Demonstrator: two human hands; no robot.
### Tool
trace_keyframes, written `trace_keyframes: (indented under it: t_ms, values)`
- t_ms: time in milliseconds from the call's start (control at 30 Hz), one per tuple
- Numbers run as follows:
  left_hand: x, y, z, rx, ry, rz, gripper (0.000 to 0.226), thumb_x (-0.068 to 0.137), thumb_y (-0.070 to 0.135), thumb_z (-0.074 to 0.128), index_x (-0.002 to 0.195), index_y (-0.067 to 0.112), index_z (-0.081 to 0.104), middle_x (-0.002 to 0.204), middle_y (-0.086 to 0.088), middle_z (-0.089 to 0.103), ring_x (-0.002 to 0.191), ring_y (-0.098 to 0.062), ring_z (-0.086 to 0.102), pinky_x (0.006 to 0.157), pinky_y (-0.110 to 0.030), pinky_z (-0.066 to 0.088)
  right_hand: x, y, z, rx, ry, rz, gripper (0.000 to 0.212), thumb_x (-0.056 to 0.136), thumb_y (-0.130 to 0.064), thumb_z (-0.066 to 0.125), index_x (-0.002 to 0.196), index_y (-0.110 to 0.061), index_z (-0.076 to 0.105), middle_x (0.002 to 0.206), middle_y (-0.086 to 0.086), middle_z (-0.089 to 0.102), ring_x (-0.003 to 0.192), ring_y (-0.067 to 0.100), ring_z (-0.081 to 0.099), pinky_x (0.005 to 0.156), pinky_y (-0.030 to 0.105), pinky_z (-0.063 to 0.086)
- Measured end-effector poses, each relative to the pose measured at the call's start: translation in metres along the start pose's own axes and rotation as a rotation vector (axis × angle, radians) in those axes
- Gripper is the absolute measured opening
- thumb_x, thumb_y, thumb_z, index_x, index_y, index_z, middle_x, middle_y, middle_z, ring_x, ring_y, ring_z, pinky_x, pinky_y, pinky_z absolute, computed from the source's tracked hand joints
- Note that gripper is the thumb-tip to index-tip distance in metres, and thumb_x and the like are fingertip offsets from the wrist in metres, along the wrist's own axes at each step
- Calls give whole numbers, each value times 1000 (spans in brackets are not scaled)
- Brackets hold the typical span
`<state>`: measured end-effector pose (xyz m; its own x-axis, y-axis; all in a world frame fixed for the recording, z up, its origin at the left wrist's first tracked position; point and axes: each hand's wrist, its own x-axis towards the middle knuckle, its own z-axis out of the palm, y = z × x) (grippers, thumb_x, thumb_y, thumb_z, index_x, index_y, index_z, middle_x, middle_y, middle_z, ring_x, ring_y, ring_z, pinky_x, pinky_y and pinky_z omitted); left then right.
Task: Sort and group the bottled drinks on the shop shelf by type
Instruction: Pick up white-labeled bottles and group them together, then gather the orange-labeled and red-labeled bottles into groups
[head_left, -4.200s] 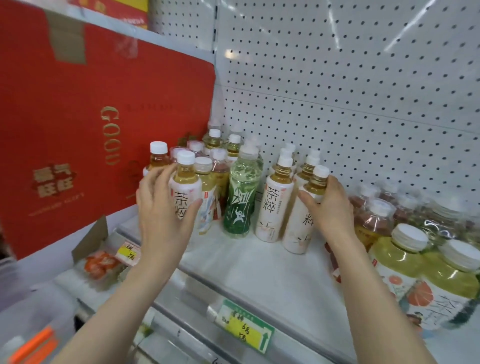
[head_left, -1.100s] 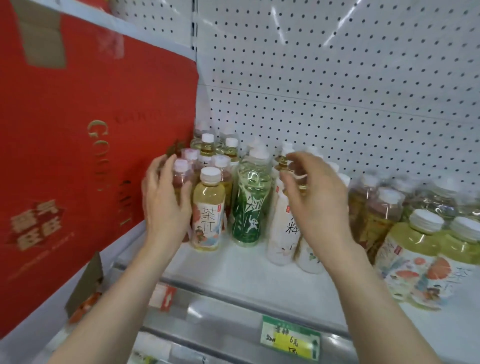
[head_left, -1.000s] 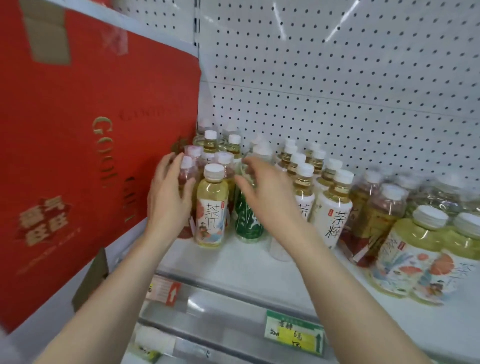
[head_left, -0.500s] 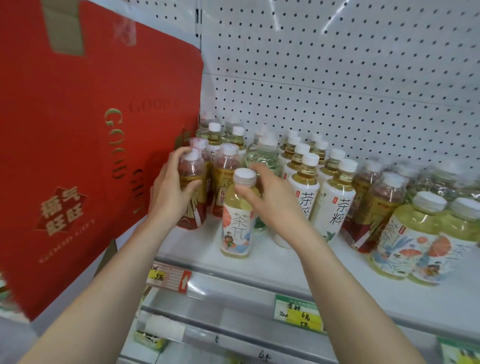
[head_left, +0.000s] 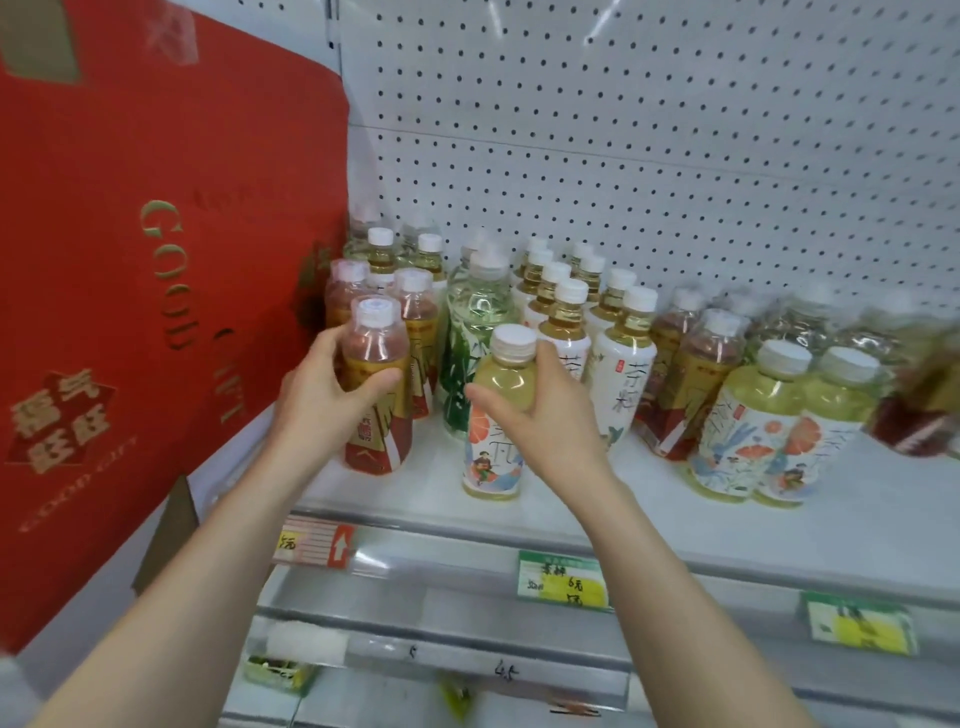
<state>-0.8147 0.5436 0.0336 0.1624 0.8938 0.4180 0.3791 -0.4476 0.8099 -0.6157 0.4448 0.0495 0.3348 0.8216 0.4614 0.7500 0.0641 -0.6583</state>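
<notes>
A: What is each hand doing?

B: The left hand (head_left: 322, 400) has its fingers (head_left: 383, 381) wrapped round a red-label bottle (head_left: 375, 348), just left of the tall green bottle (head_left: 479, 317). The right hand (head_left: 548, 421) has its fingers clamped on the shoulder of a yellow bottle (head_left: 493, 457), just in front of the green bottle.

A: Are those two lifted or standing?

B: Both are upright, with their bases down at the shelf (head_left: 623, 501). I cannot tell whether they touch it.

A: And the other drinks?

B: More red-label bottles (head_left: 415, 312) stand behind and left of the green bottle. White-label bottles (head_left: 623, 374) stand in rows just right of it. Farther right of it, a pair of yellow bottles (head_left: 753, 431) stands side by side near the front edge. A big red box (head_left: 130, 270) fills the space well left of the green bottle.
</notes>
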Motion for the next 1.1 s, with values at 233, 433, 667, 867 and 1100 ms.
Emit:
trace_keyframes:
  t_ms: [233, 433, 667, 867, 1100]
  values:
    - [-33, 37, 20, -170, -19, 65, 58, 79, 30, 79, 132, 24, 56, 120, 11, 63, 107, -6, 60, 92, -28, 49, -25, 12, -49, 151, 113, 99, 50, 82, -47, 74, 122, -28, 51, 113, -16, 63, 103, 4, 60, 86, 27, 49]
    - [-51, 87, 68, -279, -151, 146, 53, 76, 38, 80, 124, 31, 60, 112, 21, 66, 105, 3, 61, 92, -29, 52, -62, 47, -120, 118, 253, 165, 44, 80, -46, 77, 116, -32, 57, 113, -14, 66, 103, 2, 62, 89, 33, 53]
    - [-80, 145, 149, -265, -257, 172, 78, 62, 58, 76, 133, 33, 56, 120, 15, 66, 112, -9, 62, 99, -41, 52, -88, 115, -212, 13, 389, 228, 58, 65, -68, 68, 114, -38, 59, 117, -9, 61, 108, 14, 61, 92, 45, 53]
    - [-102, 196, 236, -259, -289, 186, 57, 74, 38, 81, 125, 35, 56, 108, 26, 61, 100, 9, 57, 84, -20, 48, -78, 208, -302, -93, 427, 266, 55, 69, -66, 72, 110, -31, 63, 118, 2, 59, 106, 19, 61, 91, 46, 53]
    - [-131, 250, 326, -210, -236, 175, 51, 72, 45, 78, 117, 44, 56, 108, 27, 64, 103, 4, 61, 94, -37, 54, -60, 304, -388, -190, 388, 320, 66, 71, -59, 76, 122, -19, 62, 122, 9, 52, 106, 22, 57, 94, 40, 50]
